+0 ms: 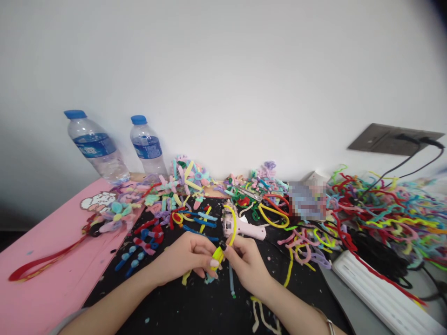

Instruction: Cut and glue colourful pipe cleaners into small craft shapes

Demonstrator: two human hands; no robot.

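Note:
Near the middle of the view, my left hand pinches a folded yellow pipe-cleaner piece between thumb and fingers. My right hand closes on the same piece from the other side. A small black tip shows between the two hands, and a yellow strand curves up from the right fingers. Just beyond them a pale pink glue gun lies on its side. A thin bluish stick lies beneath the hands.
Two water bottles stand by the wall. Pipe-cleaner pieces spread across the black mat. Scissors lie behind the glue gun. At right are a loose pipe-cleaner heap, a white power strip, and cables to a wall socket.

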